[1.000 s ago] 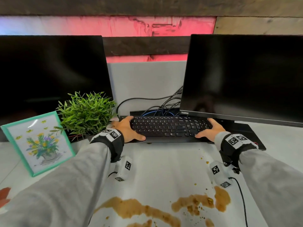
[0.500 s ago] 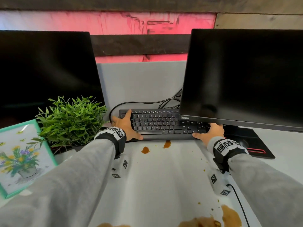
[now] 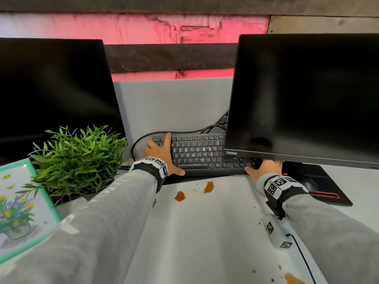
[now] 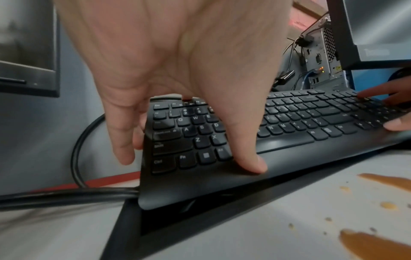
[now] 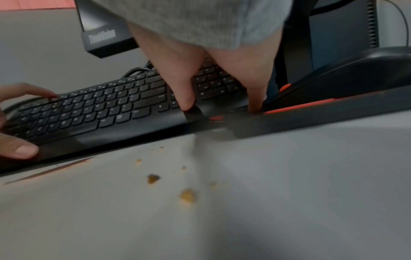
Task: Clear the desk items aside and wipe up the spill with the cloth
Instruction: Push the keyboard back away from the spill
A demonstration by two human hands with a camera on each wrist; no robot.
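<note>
A black keyboard (image 3: 196,154) lies at the back of the white desk (image 3: 205,232), its right end under the right monitor. My left hand (image 3: 164,154) grips its left end, thumb (image 4: 251,163) on the front edge and fingers (image 4: 122,140) curled round the side. At the right end my right hand (image 3: 264,168) holds it, thumb (image 5: 186,98) on the keys and a finger (image 5: 255,98) down the end. Brown spill drops (image 3: 180,196) sit just in front of the keyboard. A larger brown patch (image 3: 293,278) is at the near right. No cloth is in view.
Two dark monitors, the left monitor (image 3: 57,95) and the right monitor (image 3: 303,95), stand before a grey partition (image 3: 172,107). A green plant (image 3: 78,158) and a teal picture frame (image 3: 22,212) are at the left. A black mouse pad (image 3: 332,191) with a mouse (image 5: 355,73) lies right; cables (image 3: 143,138) run behind.
Both hands have pushed the keyboard back, so its right end now sits under the right monitor. Two brown drops have come into view in front of it.
</note>
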